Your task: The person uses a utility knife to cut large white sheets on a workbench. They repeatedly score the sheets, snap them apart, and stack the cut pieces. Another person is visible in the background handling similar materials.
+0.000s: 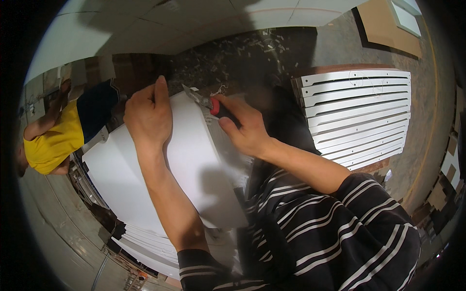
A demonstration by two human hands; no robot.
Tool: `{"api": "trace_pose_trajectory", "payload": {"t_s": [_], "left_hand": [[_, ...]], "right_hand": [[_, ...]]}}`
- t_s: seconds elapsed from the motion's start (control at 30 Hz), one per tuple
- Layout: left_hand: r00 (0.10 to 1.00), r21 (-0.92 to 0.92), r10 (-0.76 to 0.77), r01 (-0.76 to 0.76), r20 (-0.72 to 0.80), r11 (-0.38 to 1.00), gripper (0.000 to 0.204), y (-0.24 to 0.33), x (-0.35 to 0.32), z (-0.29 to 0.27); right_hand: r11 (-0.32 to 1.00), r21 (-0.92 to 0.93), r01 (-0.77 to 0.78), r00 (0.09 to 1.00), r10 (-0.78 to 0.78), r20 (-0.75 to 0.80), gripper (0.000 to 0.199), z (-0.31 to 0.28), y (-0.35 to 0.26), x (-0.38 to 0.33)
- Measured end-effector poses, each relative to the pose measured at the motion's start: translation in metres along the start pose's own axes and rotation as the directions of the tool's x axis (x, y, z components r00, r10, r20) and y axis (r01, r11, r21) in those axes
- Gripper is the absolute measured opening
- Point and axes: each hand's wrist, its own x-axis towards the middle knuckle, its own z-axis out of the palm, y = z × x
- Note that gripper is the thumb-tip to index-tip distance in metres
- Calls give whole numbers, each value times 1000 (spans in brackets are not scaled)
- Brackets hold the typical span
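A large white panel (141,169) lies tilted in front of me, on top of a stack of similar panels. My left hand (148,114) presses flat on its upper edge, fingers closed together and pointing up. My right hand (245,126) grips a utility knife (208,103) with a red-and-black handle. Its metal blade end points up-left and meets the panel's top corner, just right of my left fingertips. Both forearms come in from the lower edge, in black sleeves with white stripes.
A stack of white slatted panels (359,116) stands at the right on a brown board. Small white shavings (233,53) litter the dark floor beyond the panel. A person in a yellow shirt (51,140) crouches at the left. More white panels (145,245) lie stacked below.
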Motion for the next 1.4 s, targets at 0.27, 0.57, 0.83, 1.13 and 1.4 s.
{"api": "trace_pose_trajectory", "payload": {"t_s": [0.27, 0.57, 0.83, 1.13, 1.4], "left_hand": [[999, -6, -19, 19, 35, 1000, 52, 0, -1, -1], [999, 6, -32, 32, 31, 999, 51, 0, 1, 1], [1000, -8, 3, -3, 12, 1000, 49, -6, 2, 4], [1000, -148, 22, -22, -2, 989, 33, 5, -7, -1], [988, -110, 149, -143, 47, 984, 22, 44, -20, 6]], "right_hand": [[997, 72, 14, 999, -12, -40, 44, 6, 0, -5], [996, 89, -15, 998, 21, -60, 42, 14, 6, -12], [990, 108, -90, 994, 96, -45, 43, 24, 27, -30], [857, -246, -453, 865, 490, 111, 43, -1, 74, -111], [928, -178, -326, 937, 343, 72, 40, -64, 70, -41]]}}
